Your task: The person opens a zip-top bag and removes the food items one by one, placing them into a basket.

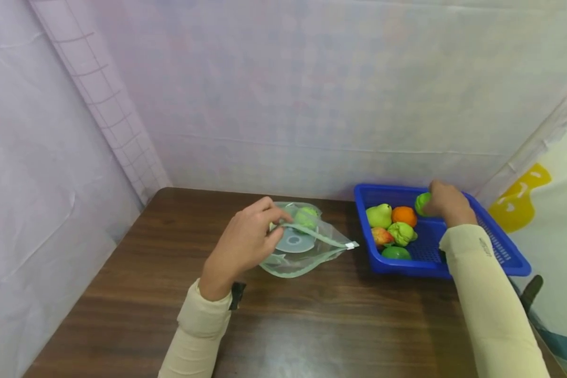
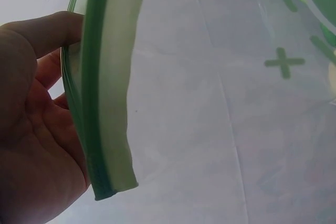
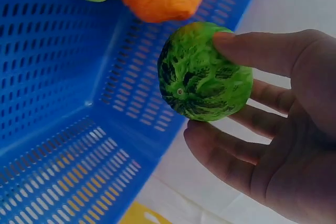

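Note:
With thumb and fingers my left hand (image 1: 247, 237) pinches the rim of a clear zip bag (image 1: 325, 237) with green edging and a white slider. Inside the bag is a round green fruit (image 1: 306, 218), seen through the plastic. The left wrist view shows the green zip strip (image 2: 94, 93) between thumb and fingers. Over the far right part of a blue basket (image 1: 369, 251), my right hand (image 1: 449, 203) grips a round, bumpy green fruit with dark streaks (image 3: 202, 77). In the right wrist view, thumb and fingertips hold it at its sides, apart from the other fruit.
Left in the basket lie a green pear (image 1: 379, 215), an orange (image 1: 403, 216), a red-yellow fruit (image 1: 381, 237), a wrinkled green fruit (image 1: 401, 233) and a smooth green one (image 1: 396, 253). The brown table (image 1: 283, 325) meets a cloth-covered wall (image 1: 283, 105) behind.

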A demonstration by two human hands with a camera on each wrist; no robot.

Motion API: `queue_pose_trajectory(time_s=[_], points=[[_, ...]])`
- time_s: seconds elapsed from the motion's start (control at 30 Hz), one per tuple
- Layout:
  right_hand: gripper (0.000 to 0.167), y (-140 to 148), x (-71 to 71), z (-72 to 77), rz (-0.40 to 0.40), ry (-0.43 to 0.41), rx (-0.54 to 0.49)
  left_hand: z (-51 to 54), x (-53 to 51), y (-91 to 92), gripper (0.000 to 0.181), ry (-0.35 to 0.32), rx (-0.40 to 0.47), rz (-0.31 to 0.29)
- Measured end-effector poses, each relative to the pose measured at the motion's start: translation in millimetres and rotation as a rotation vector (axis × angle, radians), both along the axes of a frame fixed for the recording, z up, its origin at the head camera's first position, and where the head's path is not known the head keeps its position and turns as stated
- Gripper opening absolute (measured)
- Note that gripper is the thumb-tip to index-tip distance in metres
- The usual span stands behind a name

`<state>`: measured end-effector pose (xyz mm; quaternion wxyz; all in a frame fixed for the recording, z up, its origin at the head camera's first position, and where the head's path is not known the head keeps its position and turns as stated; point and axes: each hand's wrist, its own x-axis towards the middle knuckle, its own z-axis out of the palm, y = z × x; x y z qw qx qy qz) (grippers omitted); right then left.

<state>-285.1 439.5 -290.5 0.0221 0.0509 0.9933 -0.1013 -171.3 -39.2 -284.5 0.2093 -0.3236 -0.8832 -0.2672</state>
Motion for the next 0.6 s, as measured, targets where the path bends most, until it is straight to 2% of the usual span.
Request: queue_pose_trajectory(time_s=[0.17,0.4,0.6], points=[[0.065,4,2.1,-6.1,-0.032,-0.066,-0.003,-0.5,-0.5,0.6,0.022,-0.004,0.0,-0.003],[0.074,3,-2.7,-14.6,-0.033,-0.087,0.081,-1.2,-0.2,0.6,0.023,0.0,0.005,-0.003],[0.069,6,-2.8,-20.3,-0.015,-0.116,0.092,-0.3,0.7,0.4,0.023,0.008,0.01,-0.009]])
